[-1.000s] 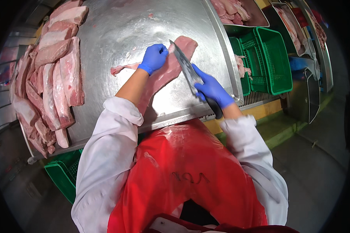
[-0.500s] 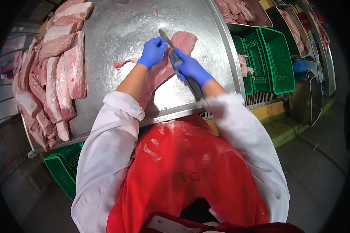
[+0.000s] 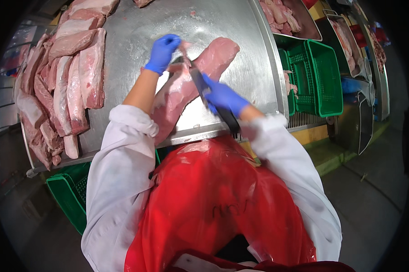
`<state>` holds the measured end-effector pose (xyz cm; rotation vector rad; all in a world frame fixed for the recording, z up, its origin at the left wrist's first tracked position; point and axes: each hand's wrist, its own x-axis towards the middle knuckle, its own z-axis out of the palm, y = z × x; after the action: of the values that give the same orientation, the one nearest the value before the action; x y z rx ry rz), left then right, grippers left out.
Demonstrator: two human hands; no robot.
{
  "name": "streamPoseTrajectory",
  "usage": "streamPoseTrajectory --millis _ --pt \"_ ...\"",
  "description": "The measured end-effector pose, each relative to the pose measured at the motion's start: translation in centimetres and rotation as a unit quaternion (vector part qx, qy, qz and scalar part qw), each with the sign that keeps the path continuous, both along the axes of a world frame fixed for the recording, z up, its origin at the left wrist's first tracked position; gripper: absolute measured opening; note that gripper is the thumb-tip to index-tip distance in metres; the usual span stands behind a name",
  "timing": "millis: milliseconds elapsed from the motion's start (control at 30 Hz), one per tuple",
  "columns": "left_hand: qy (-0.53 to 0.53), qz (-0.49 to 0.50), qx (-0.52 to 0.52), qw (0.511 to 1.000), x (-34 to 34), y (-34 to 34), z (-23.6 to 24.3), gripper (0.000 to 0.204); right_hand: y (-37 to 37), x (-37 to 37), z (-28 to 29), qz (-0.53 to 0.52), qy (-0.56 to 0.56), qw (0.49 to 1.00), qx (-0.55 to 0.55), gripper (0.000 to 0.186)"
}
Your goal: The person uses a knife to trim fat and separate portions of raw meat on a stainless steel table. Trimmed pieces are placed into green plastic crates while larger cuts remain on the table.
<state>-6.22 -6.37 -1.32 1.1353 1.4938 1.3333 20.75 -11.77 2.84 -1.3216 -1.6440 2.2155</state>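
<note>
A long pale-pink cut of pork (image 3: 215, 58) lies slantwise on the steel table, its near end reaching the front edge by my left forearm. My left hand (image 3: 162, 52), in a blue glove, pinches a thin strip of trimming (image 3: 185, 51) and holds it raised over the pork. The strip's lower end runs down to the meat. My right hand (image 3: 226, 96), gloved in blue, grips a knife (image 3: 198, 80) whose dark handle points back toward me. The blade lies across the middle of the pork, its tip beside the strip; motion blurs it slightly.
Several pork cuts (image 3: 68, 88) are stacked along the left side of the steel table (image 3: 136, 27). Green crates (image 3: 324, 79) stand off its right edge, near metal trays of meat (image 3: 288, 18). Another green crate (image 3: 68, 190) sits below the left front edge.
My left hand has moved left and away from me, pulling the strip up from the pork. The knife has shifted slightly nearer to me. The whole view has shifted a little.
</note>
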Motion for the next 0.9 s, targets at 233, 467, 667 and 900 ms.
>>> streamPoseTrajectory --millis 233,467,667,900 --pt "0.344 -0.117 -0.074 0.929 -7.1 -3.2 -5.4 0.047 -2.8 6.2 5.7 -0.068 -0.055 0.996 0.027 0.077" --pt "0.448 -0.301 -0.186 0.821 -2.9 -2.3 -0.7 0.043 4.1 -4.5 -3.9 -0.159 0.029 0.984 0.069 0.077" --pt "0.560 -0.304 -0.119 0.761 -2.3 -2.4 3.7 0.041 2.5 -5.5 -3.3 0.085 -0.082 0.979 0.165 0.076" --pt "0.570 -0.330 -0.027 0.752 -0.9 -1.8 7.4 0.036 1.3 -6.2 -2.9 -0.001 -0.016 0.994 0.104 0.070"
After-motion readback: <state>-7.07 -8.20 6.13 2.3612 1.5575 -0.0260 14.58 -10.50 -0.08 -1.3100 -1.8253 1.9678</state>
